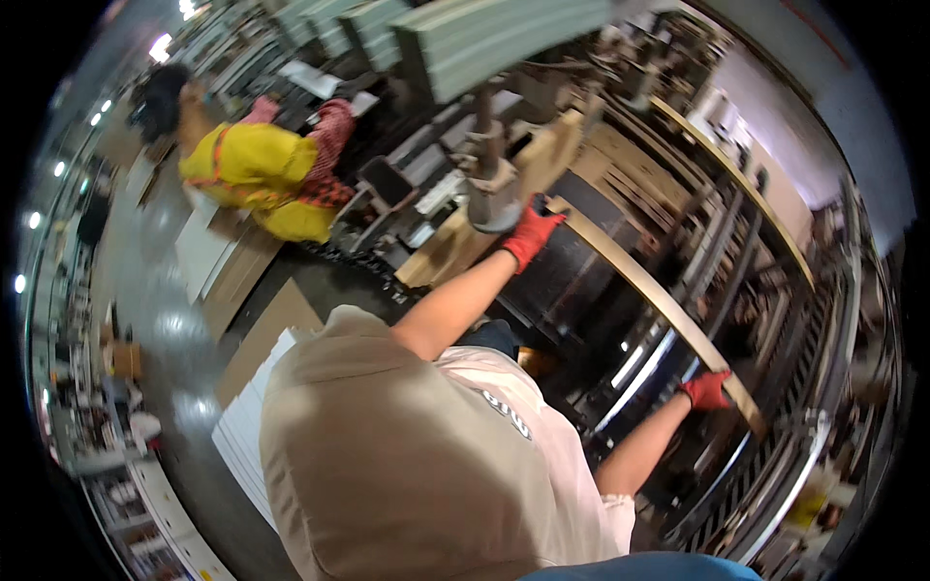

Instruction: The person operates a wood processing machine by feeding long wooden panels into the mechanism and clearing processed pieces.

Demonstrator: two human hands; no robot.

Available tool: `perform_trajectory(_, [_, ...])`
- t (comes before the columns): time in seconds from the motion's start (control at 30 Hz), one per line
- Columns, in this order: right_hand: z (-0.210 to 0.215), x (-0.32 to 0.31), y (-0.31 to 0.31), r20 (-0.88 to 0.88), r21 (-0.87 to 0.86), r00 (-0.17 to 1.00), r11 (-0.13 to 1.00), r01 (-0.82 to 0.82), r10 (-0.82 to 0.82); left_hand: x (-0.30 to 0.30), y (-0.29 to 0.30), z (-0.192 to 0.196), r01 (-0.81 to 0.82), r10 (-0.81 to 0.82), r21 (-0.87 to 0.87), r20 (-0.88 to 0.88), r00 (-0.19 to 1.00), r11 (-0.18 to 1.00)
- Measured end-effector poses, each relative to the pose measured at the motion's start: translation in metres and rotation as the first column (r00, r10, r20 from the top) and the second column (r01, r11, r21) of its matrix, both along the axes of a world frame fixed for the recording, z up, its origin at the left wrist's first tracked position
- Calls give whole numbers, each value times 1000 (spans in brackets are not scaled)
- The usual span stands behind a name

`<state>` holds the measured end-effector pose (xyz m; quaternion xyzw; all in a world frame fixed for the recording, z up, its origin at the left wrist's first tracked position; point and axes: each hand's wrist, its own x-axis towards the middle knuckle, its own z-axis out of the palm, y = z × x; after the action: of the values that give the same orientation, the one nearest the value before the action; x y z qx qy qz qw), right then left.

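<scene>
A long, narrow, pale strip of wood (635, 278) lies slantwise across the dark machine in front of me. Near its upper left end, my left hand (533, 235) in a red and black glove grips it, next to a metal column with a round foot (494, 198). Close to the strip's lower right end, my red-gloved right hand (709, 389) is closed around it. Both arms are stretched apart, and parts of the fingers are hidden behind the strip.
A second long strip (736, 179) lies farther off on the machine, roughly parallel. A thick wooden beam (547, 155) runs behind my left hand. Metal rails (843, 320) edge the right side. White panels (247, 426) are stacked at my left. A co-worker in a yellow apron (247, 169) bends over a bench.
</scene>
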<state>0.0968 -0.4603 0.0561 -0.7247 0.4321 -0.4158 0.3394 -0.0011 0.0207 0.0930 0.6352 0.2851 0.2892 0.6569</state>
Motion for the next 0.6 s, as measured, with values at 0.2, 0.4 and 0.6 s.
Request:
perform_trajectory(0.2, [22,-9,16,-96,63,991,994,-89,95,2,17,-21,-45,41,68,68,997,997])
perform_trajectory(0.4, [35,-4,25,-253,167,951,976,-138,178,19,25,-63,-133,125,66,115,985,989])
perform_trajectory(0.6, [9,-61,-15,-49,471,590,539,-698,806,11,17,-40,-1,14,-112,113,994,994])
